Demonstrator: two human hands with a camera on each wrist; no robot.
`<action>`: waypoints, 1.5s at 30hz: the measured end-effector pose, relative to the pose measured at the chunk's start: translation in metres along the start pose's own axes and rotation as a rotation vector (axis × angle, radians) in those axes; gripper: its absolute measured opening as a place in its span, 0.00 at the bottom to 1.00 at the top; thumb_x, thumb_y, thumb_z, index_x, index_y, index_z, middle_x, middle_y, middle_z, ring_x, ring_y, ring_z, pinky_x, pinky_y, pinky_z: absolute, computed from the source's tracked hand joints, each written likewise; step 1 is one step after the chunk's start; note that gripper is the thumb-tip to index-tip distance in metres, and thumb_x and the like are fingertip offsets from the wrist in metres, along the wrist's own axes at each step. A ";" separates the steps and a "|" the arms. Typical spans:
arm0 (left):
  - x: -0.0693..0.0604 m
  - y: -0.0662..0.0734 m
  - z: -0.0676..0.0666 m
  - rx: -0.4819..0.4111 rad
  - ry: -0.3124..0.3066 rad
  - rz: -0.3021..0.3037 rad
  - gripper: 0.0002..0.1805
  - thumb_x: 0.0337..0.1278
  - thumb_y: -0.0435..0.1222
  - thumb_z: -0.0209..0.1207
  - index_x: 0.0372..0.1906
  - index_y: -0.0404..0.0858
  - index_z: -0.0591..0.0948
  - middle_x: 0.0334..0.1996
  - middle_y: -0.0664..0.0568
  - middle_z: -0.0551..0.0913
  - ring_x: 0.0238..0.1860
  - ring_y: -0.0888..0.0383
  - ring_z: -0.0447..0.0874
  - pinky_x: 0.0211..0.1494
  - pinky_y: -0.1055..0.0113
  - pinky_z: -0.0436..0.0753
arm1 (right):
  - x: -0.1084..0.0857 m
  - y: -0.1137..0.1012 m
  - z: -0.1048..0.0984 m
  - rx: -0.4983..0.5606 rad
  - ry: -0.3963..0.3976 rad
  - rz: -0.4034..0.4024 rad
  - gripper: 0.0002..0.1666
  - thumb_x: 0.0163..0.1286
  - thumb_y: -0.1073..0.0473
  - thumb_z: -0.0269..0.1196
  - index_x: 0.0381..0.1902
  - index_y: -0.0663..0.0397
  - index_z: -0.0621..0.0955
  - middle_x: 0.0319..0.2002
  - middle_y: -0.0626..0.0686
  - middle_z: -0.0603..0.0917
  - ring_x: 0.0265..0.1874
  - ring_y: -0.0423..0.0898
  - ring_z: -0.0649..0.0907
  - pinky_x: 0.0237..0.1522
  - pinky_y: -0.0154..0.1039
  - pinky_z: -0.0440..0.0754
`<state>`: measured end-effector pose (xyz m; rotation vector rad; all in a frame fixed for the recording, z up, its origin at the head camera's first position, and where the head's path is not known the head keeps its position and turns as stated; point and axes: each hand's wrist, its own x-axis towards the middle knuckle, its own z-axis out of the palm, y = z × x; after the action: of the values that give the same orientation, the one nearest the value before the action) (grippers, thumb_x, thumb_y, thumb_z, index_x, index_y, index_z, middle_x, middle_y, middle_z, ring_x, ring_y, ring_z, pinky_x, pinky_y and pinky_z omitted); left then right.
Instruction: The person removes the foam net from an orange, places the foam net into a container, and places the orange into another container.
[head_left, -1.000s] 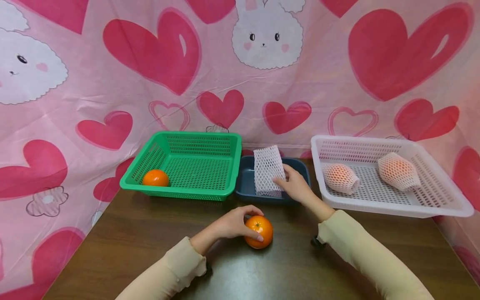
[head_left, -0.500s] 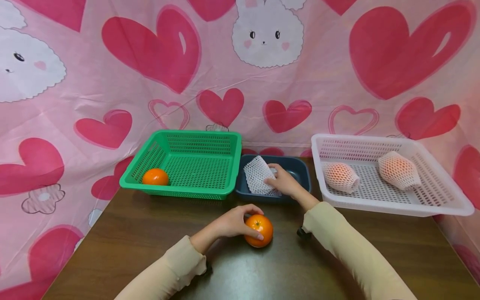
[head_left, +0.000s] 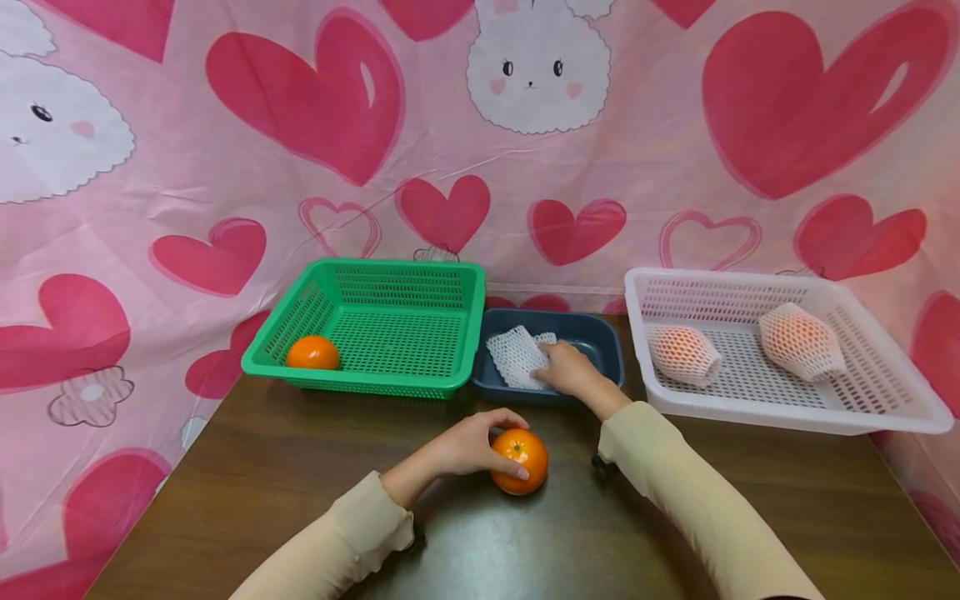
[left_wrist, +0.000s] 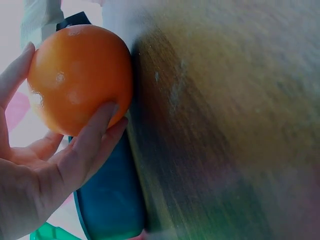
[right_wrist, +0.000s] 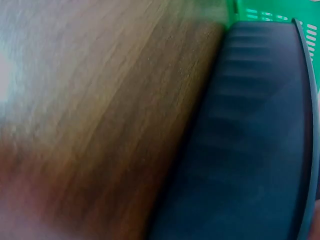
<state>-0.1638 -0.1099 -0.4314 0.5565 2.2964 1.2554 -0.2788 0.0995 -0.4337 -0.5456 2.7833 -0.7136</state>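
Observation:
My left hand [head_left: 468,446] grips an orange [head_left: 520,462] on the table, thumb on the near side and fingers curled over the far side. The left wrist view shows the orange [left_wrist: 80,80] between the thumb and fingers of that hand [left_wrist: 50,170]. Inside the dark blue tray [head_left: 600,337], my right hand [head_left: 573,367] pinches the right side of a white foam net [head_left: 515,357]. A bit of foam netting shows behind its fingers. Only the blue tray's outer side [right_wrist: 245,140] fills much of the right wrist view; the fingertips are hidden there.
Left of the tray stands a green basket [head_left: 375,382] with one bare orange [head_left: 312,353] in its near left corner. On the right, a white basket [head_left: 780,415] contains two net-covered oranges [head_left: 684,355]. A pink patterned cloth hangs behind the brown table [head_left: 247,483].
My right hand has moved left and down into the blue tray. The foam net has come down with it, from standing tall to lying low. The left hand keeps its grip on the orange.

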 end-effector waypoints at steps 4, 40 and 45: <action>0.001 0.001 0.003 0.013 0.022 0.011 0.29 0.53 0.41 0.76 0.59 0.41 0.80 0.57 0.49 0.81 0.53 0.54 0.77 0.60 0.57 0.77 | -0.001 0.000 -0.003 -0.058 -0.002 0.023 0.38 0.71 0.54 0.68 0.70 0.72 0.72 0.62 0.73 0.76 0.61 0.68 0.75 0.66 0.61 0.71; -0.031 0.027 -0.027 0.007 0.141 0.026 0.32 0.57 0.47 0.71 0.65 0.38 0.80 0.55 0.50 0.82 0.49 0.52 0.79 0.51 0.60 0.83 | -0.013 -0.025 -0.033 0.138 0.125 -0.112 0.27 0.74 0.57 0.65 0.67 0.62 0.78 0.52 0.62 0.85 0.46 0.56 0.84 0.45 0.46 0.87; -0.040 0.029 -0.036 -0.011 0.166 0.028 0.31 0.59 0.44 0.70 0.65 0.37 0.79 0.56 0.49 0.81 0.50 0.51 0.78 0.51 0.61 0.82 | -0.015 -0.032 -0.034 0.218 0.115 -0.151 0.26 0.75 0.57 0.64 0.67 0.62 0.78 0.52 0.61 0.86 0.45 0.56 0.85 0.45 0.45 0.87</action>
<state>-0.1481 -0.1409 -0.3812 0.4999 2.4227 1.3731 -0.2660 0.0935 -0.3869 -0.6951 2.7395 -1.0979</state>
